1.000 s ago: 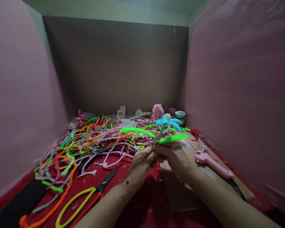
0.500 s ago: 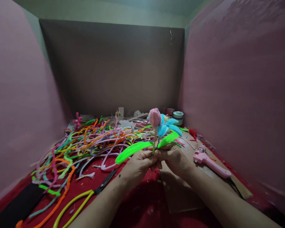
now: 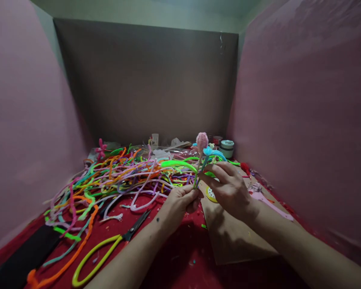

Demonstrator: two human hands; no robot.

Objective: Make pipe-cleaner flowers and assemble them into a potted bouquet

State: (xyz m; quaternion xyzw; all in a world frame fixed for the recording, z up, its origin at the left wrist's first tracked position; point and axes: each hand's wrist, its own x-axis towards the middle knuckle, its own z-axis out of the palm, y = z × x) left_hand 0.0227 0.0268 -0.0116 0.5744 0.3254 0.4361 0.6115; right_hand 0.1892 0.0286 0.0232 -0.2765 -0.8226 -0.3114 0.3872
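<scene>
My left hand is pinched around the lower stems of a pink fuzzy bud and a blue fuzzy flower. The bud stands upright, with the blue flower just to its right. A long bright green leaf arches left from the stems. My right hand is higher up on the right, its thumb and a fingertip closed at the blue flower's stem. Part of another green leaf shows behind its fingers.
Tangled colourful pipe cleaners cover the left of the red cloth. Yellow-handled scissors lie front left, near a black object. On the right are cardboard, a yellow disc, a pink glue gun and a jar.
My right hand has moved up and right from beside my left hand. The flowers have tilted and turned, and the left leaf now arches higher. The yellow disc has come into view.
</scene>
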